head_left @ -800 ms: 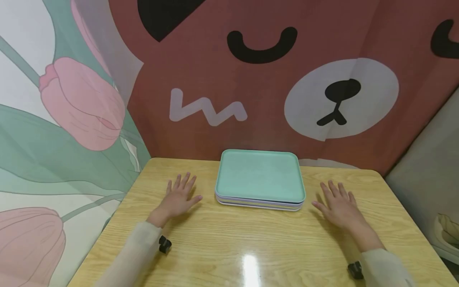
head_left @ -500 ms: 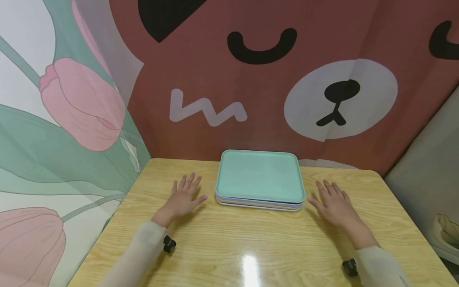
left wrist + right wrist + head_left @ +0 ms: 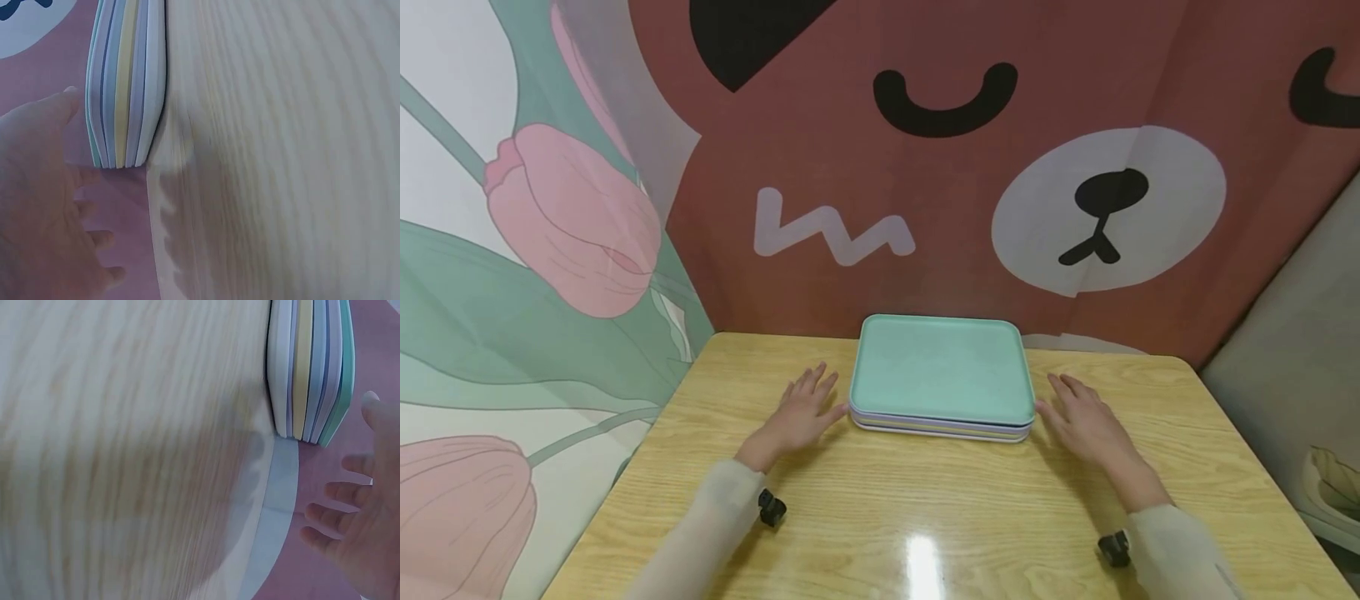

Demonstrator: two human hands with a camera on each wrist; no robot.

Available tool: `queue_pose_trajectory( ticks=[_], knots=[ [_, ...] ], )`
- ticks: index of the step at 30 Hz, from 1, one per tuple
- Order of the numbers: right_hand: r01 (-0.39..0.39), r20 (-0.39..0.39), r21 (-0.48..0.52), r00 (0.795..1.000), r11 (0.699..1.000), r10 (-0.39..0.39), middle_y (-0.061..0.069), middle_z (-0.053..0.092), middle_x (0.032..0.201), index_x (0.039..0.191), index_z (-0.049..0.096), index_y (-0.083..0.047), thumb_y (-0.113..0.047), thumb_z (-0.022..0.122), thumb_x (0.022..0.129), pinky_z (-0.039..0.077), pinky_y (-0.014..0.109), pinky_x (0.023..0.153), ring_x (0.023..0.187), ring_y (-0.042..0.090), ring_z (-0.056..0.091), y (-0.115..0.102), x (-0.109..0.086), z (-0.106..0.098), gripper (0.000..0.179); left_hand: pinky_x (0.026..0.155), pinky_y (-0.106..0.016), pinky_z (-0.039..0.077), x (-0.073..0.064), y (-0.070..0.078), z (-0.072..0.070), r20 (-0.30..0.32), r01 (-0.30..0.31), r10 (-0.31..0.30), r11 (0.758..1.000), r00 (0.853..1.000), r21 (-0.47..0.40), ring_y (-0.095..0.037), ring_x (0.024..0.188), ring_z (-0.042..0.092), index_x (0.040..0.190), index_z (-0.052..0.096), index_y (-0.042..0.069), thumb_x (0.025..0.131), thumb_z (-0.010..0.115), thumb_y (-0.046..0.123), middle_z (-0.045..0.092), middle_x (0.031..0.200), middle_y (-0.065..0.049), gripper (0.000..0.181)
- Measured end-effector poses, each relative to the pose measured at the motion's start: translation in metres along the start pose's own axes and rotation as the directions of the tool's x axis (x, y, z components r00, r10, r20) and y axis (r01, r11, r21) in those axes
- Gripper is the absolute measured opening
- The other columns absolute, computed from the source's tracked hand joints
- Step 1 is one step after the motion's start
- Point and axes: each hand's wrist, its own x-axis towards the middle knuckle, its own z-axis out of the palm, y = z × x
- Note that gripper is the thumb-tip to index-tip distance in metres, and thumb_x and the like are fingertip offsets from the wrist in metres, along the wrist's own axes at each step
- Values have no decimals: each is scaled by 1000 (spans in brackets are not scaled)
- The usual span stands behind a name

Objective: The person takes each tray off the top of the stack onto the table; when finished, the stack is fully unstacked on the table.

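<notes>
A stack of rectangular trays (image 3: 942, 371) lies at the back middle of the table, a mint green one on top. In the left wrist view the stack's edges (image 3: 125, 87) show several pastel layers: green, lilac, blue, yellow and white. My left hand (image 3: 799, 418) hovers by the stack's left side, fingers spread, thumb tip close to its front corner. On the opposite side my right hand (image 3: 1090, 427) has its thumb right at the stack's edge and its fingers extended. Neither hand grips anything. The right wrist view shows the same layered edges (image 3: 309, 369) beside my loosely spread fingers.
The wood-grain table (image 3: 880, 500) has rounded back corners. Behind it hangs a red-brown cloth (image 3: 820, 292) with a bear face, and a tulip-print cloth (image 3: 572, 217) hangs at the left. A pale grey surface (image 3: 1292, 333) stands at the right. Small black devices sit at both wrists.
Both hands have moved inward toward the tray stack, the left one to the right and the right one to the left. The stack stays in place.
</notes>
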Motion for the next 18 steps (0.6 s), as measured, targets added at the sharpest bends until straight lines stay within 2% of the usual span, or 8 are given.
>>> queue_pose_trajectory(
  ticks=[6,9,13,15,18],
  knots=[
    [-16,-8,37,1000,999,16,34,35,152,156,31,3,-51,40,107,31,70,108,138,54,33,-7,7,3,73,120,-62,19,4,7,2,20,23,-21,994,1000,-104,-41,153,16,159,30,7,104,45,56,16,167,-18,76],
    [-37,-4,62,999,997,38,35,36,150,155,32,3,-53,39,107,32,71,107,137,54,33,-10,11,5,74,120,-59,24,8,10,4,31,51,-46,984,998,-168,-37,153,15,161,27,9,103,44,58,17,168,-17,77],
    [-64,-6,101,998,993,65,36,38,148,154,34,5,-53,39,107,33,70,107,136,54,36,-13,16,7,75,120,-60,24,13,13,7,28,78,-73,968,997,-240,-37,153,18,161,26,9,104,45,57,20,167,-17,77],
    [-72,-14,127,997,989,74,36,41,146,153,35,6,-51,40,107,36,68,106,133,53,42,-15,19,8,74,119,-59,27,16,14,8,10,85,-85,956,996,-281,-37,151,25,160,28,7,104,47,53,25,165,-18,75],
    [-79,-20,164,996,983,83,34,47,142,151,37,7,-49,42,107,42,65,101,126,50,50,-19,23,9,72,114,-56,36,20,17,9,-24,93,-110,923,994,-373,-39,142,41,157,32,3,105,52,44,34,160,-21,69]
  ],
)
